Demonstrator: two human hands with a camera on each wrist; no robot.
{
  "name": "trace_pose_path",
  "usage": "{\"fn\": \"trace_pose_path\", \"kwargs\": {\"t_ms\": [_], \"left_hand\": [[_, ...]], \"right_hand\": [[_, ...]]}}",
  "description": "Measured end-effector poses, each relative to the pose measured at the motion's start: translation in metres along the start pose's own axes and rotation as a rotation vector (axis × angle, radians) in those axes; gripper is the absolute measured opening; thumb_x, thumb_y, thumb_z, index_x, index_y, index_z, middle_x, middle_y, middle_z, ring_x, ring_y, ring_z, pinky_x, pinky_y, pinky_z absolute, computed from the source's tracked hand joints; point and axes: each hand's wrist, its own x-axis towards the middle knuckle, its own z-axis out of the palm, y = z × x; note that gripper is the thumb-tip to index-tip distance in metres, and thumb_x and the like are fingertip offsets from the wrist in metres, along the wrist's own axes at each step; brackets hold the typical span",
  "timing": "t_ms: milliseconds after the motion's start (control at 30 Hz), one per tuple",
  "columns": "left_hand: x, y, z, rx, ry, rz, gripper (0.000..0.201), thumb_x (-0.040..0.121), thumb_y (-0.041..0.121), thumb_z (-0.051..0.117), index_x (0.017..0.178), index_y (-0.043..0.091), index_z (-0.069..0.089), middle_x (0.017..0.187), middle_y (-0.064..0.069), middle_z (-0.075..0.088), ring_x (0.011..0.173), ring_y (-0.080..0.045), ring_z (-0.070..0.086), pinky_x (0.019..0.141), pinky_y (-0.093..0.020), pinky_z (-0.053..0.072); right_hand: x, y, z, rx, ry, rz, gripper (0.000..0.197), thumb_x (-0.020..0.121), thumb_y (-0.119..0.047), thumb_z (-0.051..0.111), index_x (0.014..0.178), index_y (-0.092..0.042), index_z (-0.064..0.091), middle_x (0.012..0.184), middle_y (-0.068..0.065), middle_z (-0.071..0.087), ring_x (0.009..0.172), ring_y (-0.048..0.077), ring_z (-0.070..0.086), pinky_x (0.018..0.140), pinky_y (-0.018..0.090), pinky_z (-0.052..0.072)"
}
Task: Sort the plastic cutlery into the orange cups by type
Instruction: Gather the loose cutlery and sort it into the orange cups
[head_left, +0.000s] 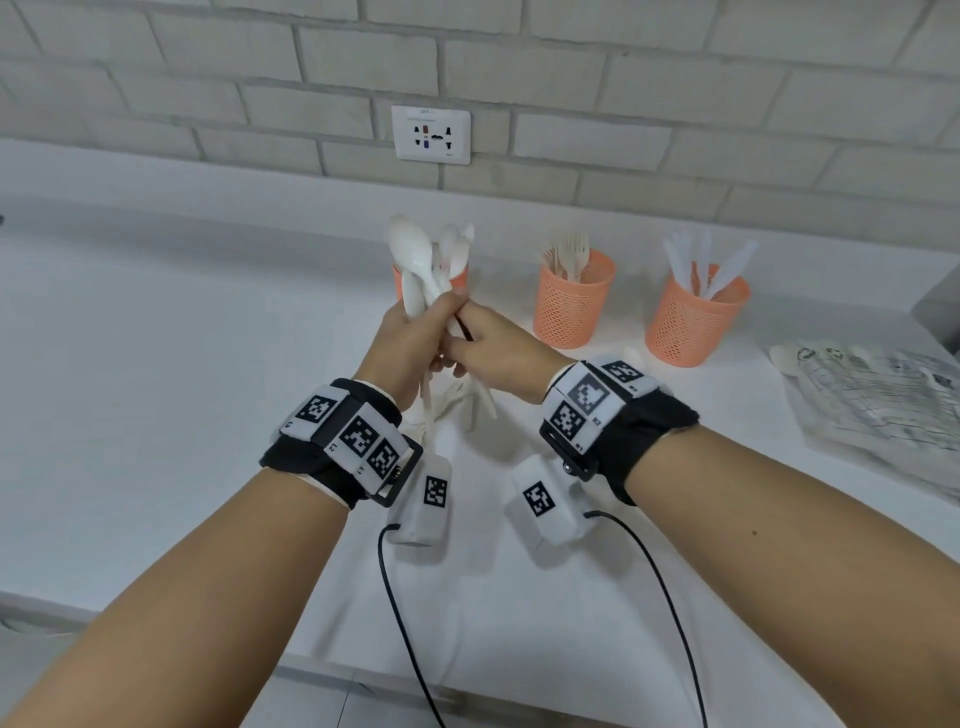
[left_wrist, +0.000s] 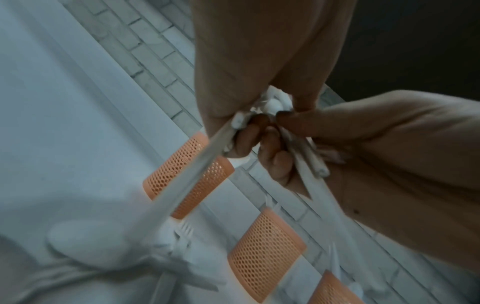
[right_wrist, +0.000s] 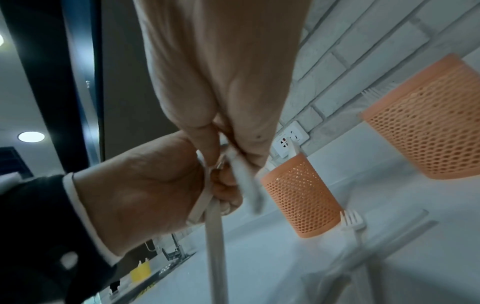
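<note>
- Fingers (head_left: 441, 312) of left hand (head_left: 410, 338) wrapped round a bundle of white spoons (head_left: 415, 260), bowls up, centre of head view, held above the bench (head_left: 156, 364).
- Right hand (head_left: 493, 353) meets it from the right; its fingers (left_wrist: 298, 123) pinch into the same bundle just below the left grip. Both hands touch.
- Handles (head_left: 480, 395) stick out below the hands, splayed.
- Left wrist view: handle ends bunched between both sets of fingers; one long handle (left_wrist: 187, 181) runs toward lower left, blurred.
- Three orange mesh cups in a row at the back of the bench, below the brick wall (head_left: 623, 78):
  - left cup (head_left: 460, 278), mostly hidden behind the held spoons; cannot tell contents
  - middle cup (head_left: 571, 306), forks (head_left: 569, 254) standing in it, tines up
  - right cup (head_left: 693, 322), knives (head_left: 717, 270) standing in it
- Loose white cutlery (head_left: 447, 410) on the bench under the hands, incl. a fork (right_wrist: 351, 222) near the cup in the right wrist view.
- Clear plastic packaging (head_left: 883, 395) at right edge of the head view, more cutlery inside it.
- Wall socket (head_left: 431, 135) upper centre, above the cups.
</note>
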Motion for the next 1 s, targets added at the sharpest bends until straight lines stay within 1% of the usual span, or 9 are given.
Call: {"fn": "trace_pose_path", "kwargs": {"t_ms": [133,200,267,367,467,567,767,933,1000], "left_hand": [[0.002,0.001,-0.019,0.007,0.091,-0.049,0.03,0.091,0.025,0.052,0.068,0.006,0.057,0.051,-0.002,0.055,0.04,-0.012,0.049,0.041,-0.019,0.038],[0.004,0.0,-0.029,-0.008,0.125,-0.06,0.029,0.092,0.024,0.051,0.069,0.007,0.057,0.054,-0.003,0.056,0.041,-0.012,0.048,0.04,-0.019,0.038],[0.006,-0.001,-0.039,-0.013,0.184,-0.088,0.026,0.092,0.024,0.05,0.072,0.009,0.056,0.061,-0.001,0.055,0.044,-0.013,0.045,0.044,-0.023,0.037],[0.01,-0.003,-0.055,-0.074,0.24,-0.125,0.019,0.092,0.023,0.051,0.075,0.013,0.05,0.058,0.002,0.047,0.051,-0.013,0.041,0.051,-0.026,0.037],[0.011,-0.001,-0.064,-0.147,0.232,-0.12,0.015,0.092,0.02,0.05,0.079,0.013,0.049,0.053,0.004,0.044,0.051,-0.012,0.04,0.053,-0.025,0.04],[0.01,0.002,-0.07,-0.147,0.217,-0.109,0.014,0.093,0.02,0.049,0.081,0.014,0.048,0.056,0.003,0.043,0.052,-0.011,0.041,0.052,-0.023,0.04],[0.011,0.006,-0.077,-0.134,0.204,-0.096,0.013,0.094,0.021,0.05,0.084,0.014,0.049,0.06,0.003,0.044,0.053,-0.011,0.041,0.055,-0.024,0.041],[0.013,0.005,-0.068,-0.114,0.155,-0.1,0.013,0.093,0.023,0.05,0.083,0.014,0.05,0.059,0.003,0.045,0.054,-0.011,0.042,0.056,-0.025,0.042],[0.013,0.005,-0.064,-0.106,0.134,-0.104,0.013,0.093,0.022,0.05,0.083,0.014,0.05,0.059,0.003,0.045,0.054,-0.011,0.043,0.056,-0.025,0.042]], "right_hand": [[0.006,-0.002,-0.002,0.089,-0.125,-0.033,0.017,0.087,0.003,0.055,0.103,0.008,0.056,0.083,0.014,0.058,0.087,0.03,0.058,0.084,0.037,0.048],[0.013,-0.002,-0.004,0.154,-0.138,0.006,0.015,0.09,-0.002,0.053,0.102,-0.002,0.062,0.091,0.015,0.061,0.091,0.025,0.06,0.084,0.034,0.049],[0.024,0.004,-0.006,0.198,-0.024,0.084,0.015,0.092,-0.009,0.053,0.099,-0.008,0.066,0.089,0.007,0.062,0.087,0.016,0.059,0.075,0.026,0.049],[0.04,0.03,-0.004,-0.268,0.12,0.179,0.022,0.091,-0.012,0.051,0.1,0.003,0.065,0.101,0.013,0.063,0.097,0.025,0.06,0.082,0.032,0.048],[0.041,0.047,0.012,-0.633,-0.084,0.262,0.038,0.086,-0.031,0.062,0.118,-0.011,0.058,0.128,0.013,0.045,0.116,0.03,0.048,0.098,0.036,0.039],[0.04,0.051,0.021,-0.78,-0.197,0.322,0.058,0.074,-0.048,0.071,0.117,-0.011,0.057,0.126,0.011,0.037,0.113,0.029,0.047,0.098,0.04,0.042],[0.031,0.055,0.009,-0.86,-0.214,0.327,0.032,0.077,-0.013,0.072,0.103,-0.001,0.059,0.123,0.014,0.045,0.093,0.025,0.054,0.086,0.031,0.049],[0.017,0.062,-0.001,-0.795,-0.151,0.415,0.046,0.083,-0.003,0.058,0.125,0.0,0.038,0.12,0.019,0.055,0.106,0.032,0.056,0.078,0.035,0.045],[0.012,0.065,-0.001,-0.801,-0.149,0.452,0.037,0.089,-0.005,0.05,0.123,0.003,0.039,0.12,0.019,0.055,0.109,0.034,0.056,0.075,0.033,0.042]]}}
